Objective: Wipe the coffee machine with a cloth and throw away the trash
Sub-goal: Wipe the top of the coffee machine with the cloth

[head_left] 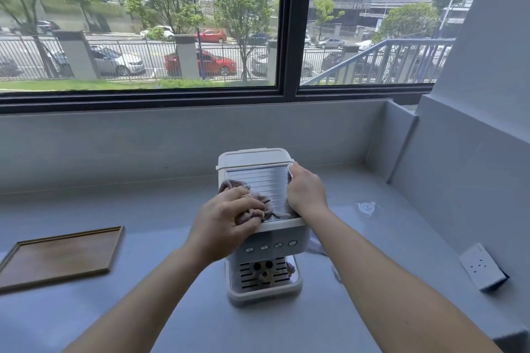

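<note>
Lighting: bright, even daylight entering through the wide black-framed window (286,37). Shadows: soft and faint on the pale grey countertop (172,309). Glare: sheen on the ribbed silver top plate of the white coffee machine (258,178). Blur: trees at far left smeared. Distortion: wide-angle bending of window frame and counter edges near the borders.

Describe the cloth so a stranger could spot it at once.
Below the window, a white coffee machine stands on the grey counter. On its ribbed metal top, the left hand presses a crumpled pinkish cloth, the only soft thing there.
</note>
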A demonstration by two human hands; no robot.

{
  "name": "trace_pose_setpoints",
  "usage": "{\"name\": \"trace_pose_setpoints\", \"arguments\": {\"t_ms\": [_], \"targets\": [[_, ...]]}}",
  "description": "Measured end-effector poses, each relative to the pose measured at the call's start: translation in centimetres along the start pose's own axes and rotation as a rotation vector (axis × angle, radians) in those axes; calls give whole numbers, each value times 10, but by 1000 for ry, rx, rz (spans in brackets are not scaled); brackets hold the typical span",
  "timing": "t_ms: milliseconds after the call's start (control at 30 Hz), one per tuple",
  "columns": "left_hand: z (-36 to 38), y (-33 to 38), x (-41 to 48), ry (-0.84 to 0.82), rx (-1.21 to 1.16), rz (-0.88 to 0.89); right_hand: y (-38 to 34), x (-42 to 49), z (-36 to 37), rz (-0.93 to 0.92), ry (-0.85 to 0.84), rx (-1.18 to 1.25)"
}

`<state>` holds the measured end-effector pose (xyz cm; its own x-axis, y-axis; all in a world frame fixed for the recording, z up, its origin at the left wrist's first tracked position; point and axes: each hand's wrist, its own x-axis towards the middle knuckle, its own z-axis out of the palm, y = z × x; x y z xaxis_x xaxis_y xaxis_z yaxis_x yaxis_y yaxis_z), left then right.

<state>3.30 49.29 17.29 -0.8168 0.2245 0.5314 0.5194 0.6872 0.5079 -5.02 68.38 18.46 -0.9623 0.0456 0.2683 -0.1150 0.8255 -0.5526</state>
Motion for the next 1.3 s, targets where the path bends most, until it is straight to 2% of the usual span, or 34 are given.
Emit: {"name": "trace_pose_setpoints", "arguments": {"t_ms": [167, 233, 267, 333, 400, 467, 533, 633, 700, 800, 933, 1067, 1133, 1200, 1300], "targets": [[33, 13, -42, 317, 220, 246, 2, 0, 1, 6, -13, 2], [37, 4, -44, 398, 176, 260, 4, 1, 2, 1, -14, 2], [37, -1, -42, 451, 73, 172, 5, 1, 3, 1, -12, 3], [38, -3, -36, 564, -295, -142, 6, 1, 4, 2, -9, 4], [42, 0, -27, 599, -776, -408, 7, 1, 6, 1, 1, 9], [39, -7, -15, 612, -1029, -581, 7, 2, 7, 5, 6, 14], [32, -23, 3, 590, -1090, -715, 7, 2, 7, 19, 8, 20], [30, -39, 26, 534, -1127, -733, 6, 1, 6, 20, 6, 20], [34, -48, 39, 599, -1135, -719, 6, 1, 6, 1, 12, 21], [33, -66, 62, 665, -1076, -819, 7, 1, 7, -8, 27, 30], [28, -87, 99, 584, -1069, -816, 10, 1, 9, -25, 46, 25], [20, -115, 130, 255, -606, -705, 10, 2, 10, -21, 60, 31], [15, -125, 139, 147, -491, -673, 10, 2, 9, -19, 51, 16], [16, -132, 146, 112, -527, -683, 10, 2, 10, -25, 59, 18], [19, -141, 152, 131, -699, -855, 9, 2, 10, -29, 74, 7]]}}
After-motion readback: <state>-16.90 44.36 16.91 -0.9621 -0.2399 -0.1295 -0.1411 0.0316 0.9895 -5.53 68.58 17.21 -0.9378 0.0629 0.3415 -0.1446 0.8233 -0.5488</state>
